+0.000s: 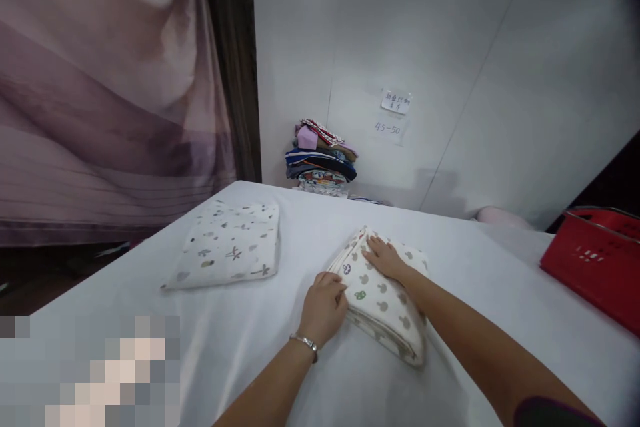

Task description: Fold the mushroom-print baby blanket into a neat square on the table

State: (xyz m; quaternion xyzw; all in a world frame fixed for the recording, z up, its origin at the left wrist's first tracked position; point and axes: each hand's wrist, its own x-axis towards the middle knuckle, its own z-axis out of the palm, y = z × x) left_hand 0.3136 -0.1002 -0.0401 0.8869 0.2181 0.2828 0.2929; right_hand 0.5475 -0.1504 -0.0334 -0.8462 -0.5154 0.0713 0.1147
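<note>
A folded white cloth with a small mushroom print [387,307] lies on the white table [300,233] in front of me. My left hand [324,305], with a bracelet on the wrist, curls its fingers over the cloth's near left edge. My right hand [383,257] lies flat on top of the cloth with the fingers stretched out. A second folded white cloth with a leaf print [225,247] rests to the left, apart from both hands.
A pile of folded colourful clothes [320,157] stands against the back wall. A red plastic basket [595,260] sits at the table's right edge. A pink curtain [110,80] hangs at left. A paper note [395,102] is stuck on the wall.
</note>
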